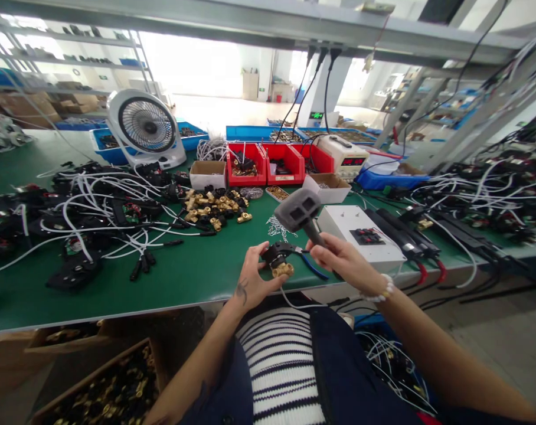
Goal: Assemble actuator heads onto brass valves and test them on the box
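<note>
My left hand [251, 276] is closed around a brass valve fitting [283, 270] with a black top, held at the front edge of the green table. A white cable trails from around the fitting over my lap. My right hand [345, 260] grips the handle of a grey mallet [298, 209], its broad head raised just above and beyond the fitting. Two rectangular recesses show in the mallet's head. Beneath the mallet, blue-handled pliers [313, 267] lie on the table, partly hidden by the right hand. A small heap of thin white ties or wires [280, 227] lies behind the fitting.
Loose brass fittings [215, 206] are piled centre left, beside black housings with tangled white cables [117, 206]. Red bins [247, 177], small cartons and a fan [146, 127] stand behind. A white switch box [363, 236] and two black-bodied tools [394, 233] are at right.
</note>
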Motion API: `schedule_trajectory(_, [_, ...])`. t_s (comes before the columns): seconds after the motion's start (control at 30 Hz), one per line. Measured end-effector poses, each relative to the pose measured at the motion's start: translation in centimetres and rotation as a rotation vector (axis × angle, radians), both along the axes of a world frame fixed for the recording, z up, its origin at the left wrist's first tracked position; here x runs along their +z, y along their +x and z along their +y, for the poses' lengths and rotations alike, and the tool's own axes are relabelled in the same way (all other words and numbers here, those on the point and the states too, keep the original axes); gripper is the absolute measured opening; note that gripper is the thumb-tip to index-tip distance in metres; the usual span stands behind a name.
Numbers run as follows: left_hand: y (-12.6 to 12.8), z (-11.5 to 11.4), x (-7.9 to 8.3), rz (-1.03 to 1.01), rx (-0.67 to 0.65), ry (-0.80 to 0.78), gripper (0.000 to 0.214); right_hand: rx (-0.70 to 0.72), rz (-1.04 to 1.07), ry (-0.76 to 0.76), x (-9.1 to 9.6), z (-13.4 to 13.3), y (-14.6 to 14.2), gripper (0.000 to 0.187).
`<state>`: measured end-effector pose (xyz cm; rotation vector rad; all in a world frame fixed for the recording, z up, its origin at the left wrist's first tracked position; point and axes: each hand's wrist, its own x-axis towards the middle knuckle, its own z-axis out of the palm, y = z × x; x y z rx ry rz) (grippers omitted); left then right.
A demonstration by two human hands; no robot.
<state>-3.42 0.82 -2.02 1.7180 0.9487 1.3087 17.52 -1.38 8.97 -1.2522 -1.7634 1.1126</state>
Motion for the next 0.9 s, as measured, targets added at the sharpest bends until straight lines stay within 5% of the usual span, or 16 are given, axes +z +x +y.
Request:
schedule_trajectory(0.13, [0.1, 0.0, -0.1, 0.036, 0.013, 0.021, 0.07, -0.174, -0.228, 0.131, 0.6, -2.1, 1.5, 0.052])
schedule_trajectory(0.3, [0.0, 0.0, -0.3, 0.088, 0.041, 0.083, 0.072, -0.181, -0.667, 0.12, 0.0, -3.4, 1.4, 0.056])
schedule_trajectory(0.53, [-0.1, -0.1, -0.4, 0.142, 0.1, 0.126, 0.072, -0.358, -0.566, 0.29, 0.8, -3.8, 1.2, 0.059])
schedule_trajectory(0.7, [0.0, -0.2, -0.4, 0.139, 0.106, 0.132, 0.069, -0.221, -0.781, 0.182, 0.0, -3.5, 1.3, 0.062])
schedule_trajectory(0.9, [0.0, 0.0, -0.4, 0.144, 0.101, 0.123, 0.071, -0.409, -0.633, 0.342, 0.5, -3.6, 1.3, 0.064])
